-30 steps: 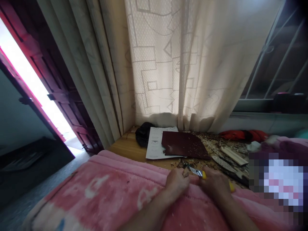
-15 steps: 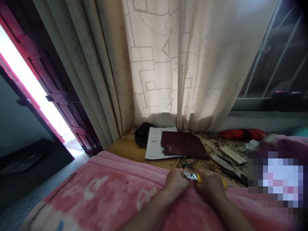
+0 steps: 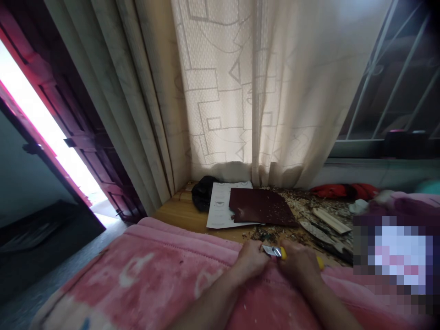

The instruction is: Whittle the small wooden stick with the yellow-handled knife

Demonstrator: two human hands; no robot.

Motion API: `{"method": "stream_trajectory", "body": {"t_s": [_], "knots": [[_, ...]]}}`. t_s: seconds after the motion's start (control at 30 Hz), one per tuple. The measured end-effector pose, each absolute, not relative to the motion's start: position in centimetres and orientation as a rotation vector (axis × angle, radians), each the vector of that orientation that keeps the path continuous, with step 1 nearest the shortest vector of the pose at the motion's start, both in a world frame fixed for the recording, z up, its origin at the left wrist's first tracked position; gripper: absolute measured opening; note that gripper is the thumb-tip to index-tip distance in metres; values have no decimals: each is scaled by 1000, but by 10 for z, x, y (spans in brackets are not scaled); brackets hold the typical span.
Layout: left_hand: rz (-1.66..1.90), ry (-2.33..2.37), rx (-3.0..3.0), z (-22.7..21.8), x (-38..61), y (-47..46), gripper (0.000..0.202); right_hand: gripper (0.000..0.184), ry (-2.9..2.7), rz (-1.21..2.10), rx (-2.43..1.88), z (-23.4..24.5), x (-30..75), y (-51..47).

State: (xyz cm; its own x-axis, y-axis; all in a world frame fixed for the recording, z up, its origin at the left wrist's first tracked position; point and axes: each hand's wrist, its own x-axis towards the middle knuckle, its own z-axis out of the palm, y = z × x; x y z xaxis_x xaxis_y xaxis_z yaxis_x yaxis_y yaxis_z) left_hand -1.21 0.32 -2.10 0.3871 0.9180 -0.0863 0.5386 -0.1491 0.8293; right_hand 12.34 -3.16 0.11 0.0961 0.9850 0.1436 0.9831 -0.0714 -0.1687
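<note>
My right hand (image 3: 299, 262) is wrapped round a utility knife (image 3: 283, 253) with a yellow handle. Its short metal blade points left, toward my left hand (image 3: 252, 257). The fingers of that hand are closed on something small, mostly hidden behind them. Both hands are close together at the edge of a pink blanket (image 3: 154, 270). Just beyond them, shavings (image 3: 268, 235) lie scattered on a wooden surface (image 3: 184, 211).
A maroon folder (image 3: 261, 206) lies over a white sheet (image 3: 218, 208), beside a black bag (image 3: 202, 195). To the right are a larger knife (image 3: 316, 233), a pale wood strip (image 3: 332, 221) and a red cloth item (image 3: 343, 190). Curtains (image 3: 220, 91) hang behind.
The view has shifted very slightly. Both hands and the utility knife hold nearly the same position.
</note>
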Motion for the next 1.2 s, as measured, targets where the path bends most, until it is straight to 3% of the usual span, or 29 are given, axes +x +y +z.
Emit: {"method": "stream_trajectory", "body": {"t_s": [0.6,1.07,1.2], "knots": [[517,1421,1688,-14,-13,0,10,19,-1756,34,-2320,10,139,-29],[486,1544,1814,-8,-9,-6,12,11,-1978,-72,-2080,-3,131,-31],[487,1527,1838,-6,-10,-7,21,11,-2018,-81,-2043,-2,127,-33]]}}
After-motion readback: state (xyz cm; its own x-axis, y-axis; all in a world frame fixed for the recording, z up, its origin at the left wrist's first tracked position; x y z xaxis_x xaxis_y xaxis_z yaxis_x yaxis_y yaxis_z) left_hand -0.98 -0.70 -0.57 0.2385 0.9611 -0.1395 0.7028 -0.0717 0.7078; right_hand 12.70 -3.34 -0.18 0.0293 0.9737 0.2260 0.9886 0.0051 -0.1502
